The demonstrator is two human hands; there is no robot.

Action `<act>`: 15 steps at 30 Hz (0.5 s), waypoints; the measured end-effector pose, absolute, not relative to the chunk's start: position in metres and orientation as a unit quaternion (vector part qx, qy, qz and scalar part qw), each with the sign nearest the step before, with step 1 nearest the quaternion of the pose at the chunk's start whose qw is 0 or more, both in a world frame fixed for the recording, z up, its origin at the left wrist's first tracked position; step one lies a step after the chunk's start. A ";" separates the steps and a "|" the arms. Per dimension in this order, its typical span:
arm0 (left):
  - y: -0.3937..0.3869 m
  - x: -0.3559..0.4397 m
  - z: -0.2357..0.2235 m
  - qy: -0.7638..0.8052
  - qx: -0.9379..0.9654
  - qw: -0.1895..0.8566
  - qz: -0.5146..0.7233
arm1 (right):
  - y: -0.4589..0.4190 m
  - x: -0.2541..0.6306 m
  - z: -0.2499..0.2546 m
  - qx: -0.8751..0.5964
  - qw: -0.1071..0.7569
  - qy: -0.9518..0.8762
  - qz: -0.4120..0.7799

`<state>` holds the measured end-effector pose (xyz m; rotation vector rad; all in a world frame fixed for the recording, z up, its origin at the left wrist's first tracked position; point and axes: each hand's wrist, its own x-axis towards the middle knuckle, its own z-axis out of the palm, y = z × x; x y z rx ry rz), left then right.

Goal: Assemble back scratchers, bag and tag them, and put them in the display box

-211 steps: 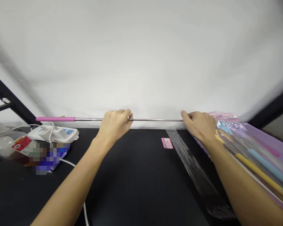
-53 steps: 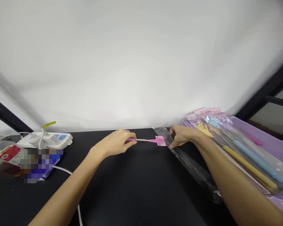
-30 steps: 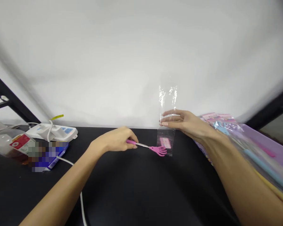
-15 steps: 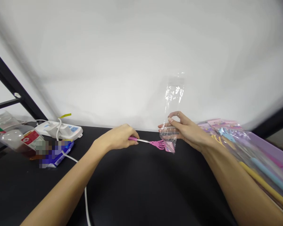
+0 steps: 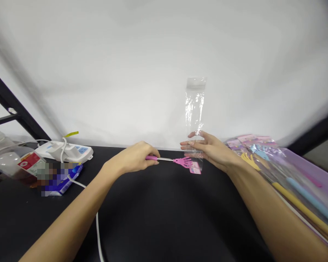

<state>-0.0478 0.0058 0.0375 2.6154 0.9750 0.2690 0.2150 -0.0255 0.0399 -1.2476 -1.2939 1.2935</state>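
Observation:
My left hand (image 5: 133, 159) is closed round the pink handle of a small collapsed back scratcher (image 5: 177, 160), whose pink claw head points right. My right hand (image 5: 207, 150) pinches a long clear plastic bag (image 5: 194, 109) near its lower end and holds it upright against the white wall. The bag's bottom, with a pink label (image 5: 195, 169), hangs just right of the claw head. The claw touches or nearly touches the bag's lower edge; I cannot tell whether it is inside.
A purple tray (image 5: 314, 169) at the right holds several bagged scratchers in yellow, blue and pink. At the left lie a white power strip (image 5: 67, 152), its white cable (image 5: 97, 225), a blue packet (image 5: 58, 180) and a clear bottle (image 5: 13, 163) on the black table (image 5: 158, 218).
The long extended rod has been collapsed short. My right hand picked the clear bag off the table and stood it upright. In the last half second the bag straightened and the claw neared its lower end.

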 end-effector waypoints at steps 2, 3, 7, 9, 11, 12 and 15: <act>0.006 -0.047 0.037 0.341 0.919 0.175 0.088 | -0.025 0.213 0.039 -0.493 0.458 -0.523 0.523; 0.007 -0.047 0.036 0.339 0.920 0.176 0.086 | -0.024 0.213 0.038 -0.490 0.460 -0.526 0.522; 0.009 -0.048 0.036 0.341 0.921 0.163 0.092 | -0.022 0.213 0.035 -0.505 0.452 -0.540 0.499; 0.009 -0.048 0.036 0.351 0.918 0.148 0.105 | -0.021 0.214 0.034 -0.516 0.446 -0.548 0.485; 0.009 -0.049 0.036 0.357 0.918 0.132 0.115 | -0.020 0.214 0.033 -0.524 0.440 -0.554 0.474; 0.009 -0.048 0.036 0.358 0.918 0.125 0.116 | -0.020 0.214 0.033 -0.527 0.439 -0.554 0.472; 0.008 -0.047 0.035 0.362 0.919 0.108 0.110 | -0.019 0.213 0.033 -0.541 0.441 -0.540 0.470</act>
